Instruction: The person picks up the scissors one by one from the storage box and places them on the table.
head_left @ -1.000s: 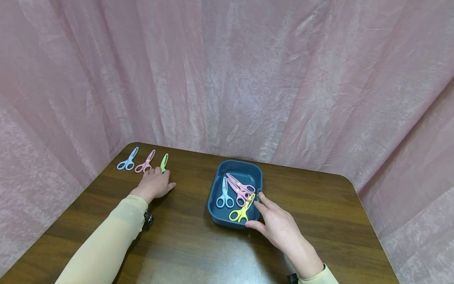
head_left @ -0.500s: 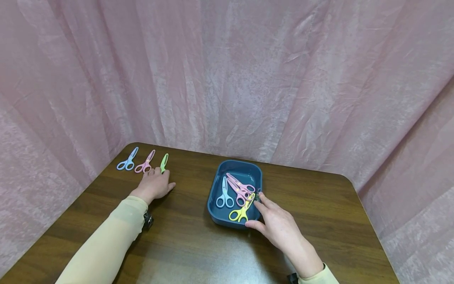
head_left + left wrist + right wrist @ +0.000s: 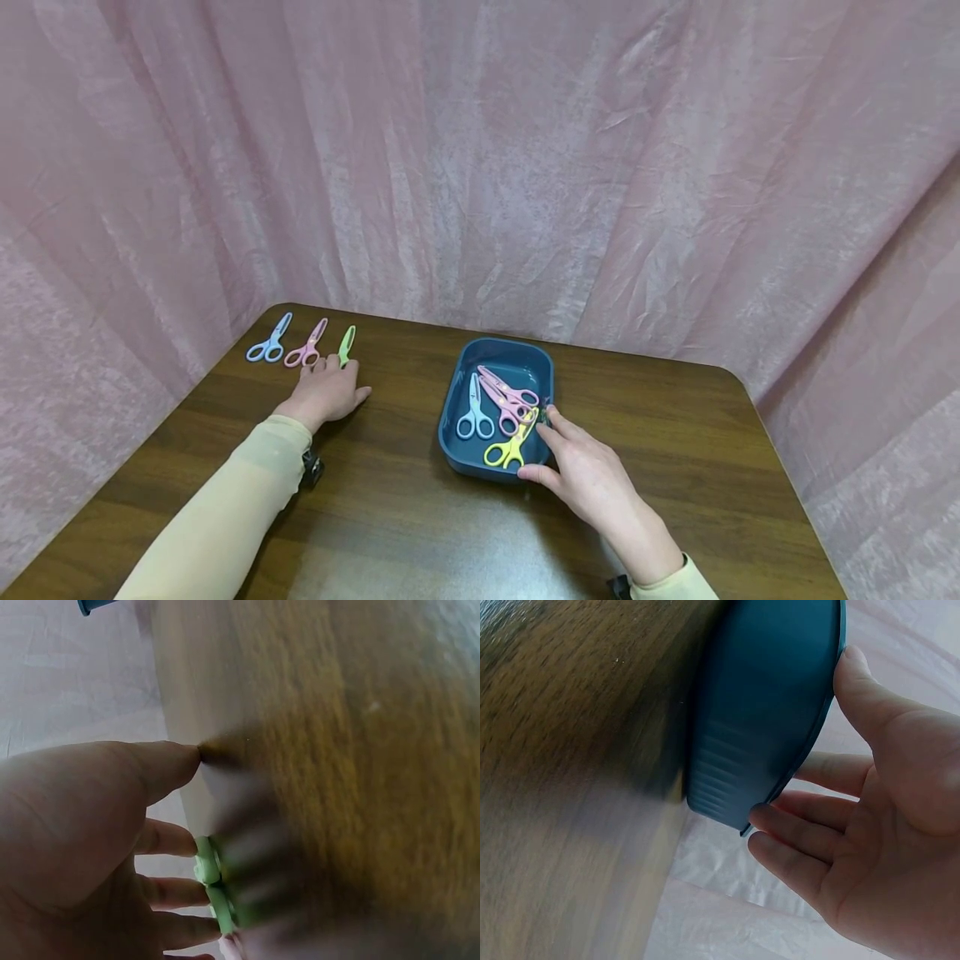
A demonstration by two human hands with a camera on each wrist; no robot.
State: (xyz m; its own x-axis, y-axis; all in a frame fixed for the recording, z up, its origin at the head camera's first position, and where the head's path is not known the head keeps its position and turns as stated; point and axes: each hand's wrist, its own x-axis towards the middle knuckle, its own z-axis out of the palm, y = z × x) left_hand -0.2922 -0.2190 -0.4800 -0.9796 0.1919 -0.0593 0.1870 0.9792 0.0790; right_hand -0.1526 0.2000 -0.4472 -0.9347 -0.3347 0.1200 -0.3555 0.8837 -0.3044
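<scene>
My left hand (image 3: 330, 390) lies over a pair of green scissors (image 3: 347, 340), its straight fingertips touching the handles. In the left wrist view, those green handles (image 3: 206, 861) show at the fingertips, with the thumb apart from them. My right hand (image 3: 592, 479) rests at the right near corner of a dark blue box (image 3: 447, 425), thumb and fingers laid along the rim. The right wrist view shows the thumb touching the box wall's edge (image 3: 765, 712) and relaxed fingers beside it. Inside the box lie light blue scissors (image 3: 475, 408), two pink pairs (image 3: 504, 392) and yellow scissors (image 3: 512, 450).
Left of the green scissors, a pink pair (image 3: 309, 343) and a blue pair (image 3: 272, 340) lie side by side on the brown wooden table (image 3: 405, 533). A pink curtain (image 3: 480, 167) hangs behind the table's far edge and along its sides.
</scene>
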